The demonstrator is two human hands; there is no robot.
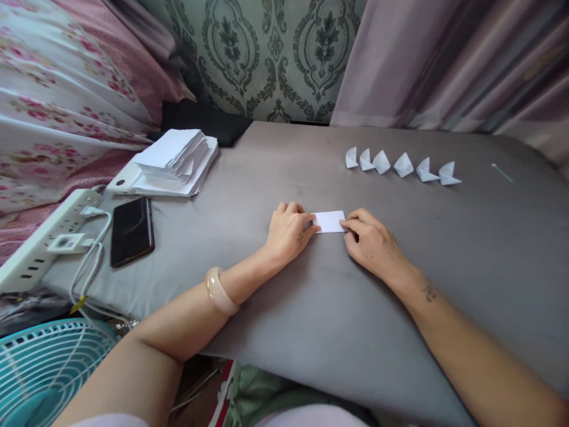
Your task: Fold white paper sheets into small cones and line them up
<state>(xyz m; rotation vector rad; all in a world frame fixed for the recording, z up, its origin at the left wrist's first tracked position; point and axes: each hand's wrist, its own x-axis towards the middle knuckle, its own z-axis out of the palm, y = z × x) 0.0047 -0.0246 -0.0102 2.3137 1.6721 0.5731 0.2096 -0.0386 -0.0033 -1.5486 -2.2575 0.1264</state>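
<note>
A small white rectangle of folded paper [329, 222] lies flat on the grey cloth-covered table [284, 308]. My left hand [291, 228] pinches its left end between thumb and fingers. At the opposite end, my right hand [368, 240] grips the paper's right edge with thumb and forefinger, the other fingers curled in. Farther back to the right stand several small folded paper shapes [403, 165] in a row, apart from both hands. A stack of white paper sheets [171, 157] sits at the back left.
A black phone [132, 232] lies at the left beside a white power strip [48, 237] with plugged-in cables. A turquoise fan [48, 373] stands below the table's left edge. Behind the stack is a black cloth [208, 121]. A thin stick [502, 172] lies at far right.
</note>
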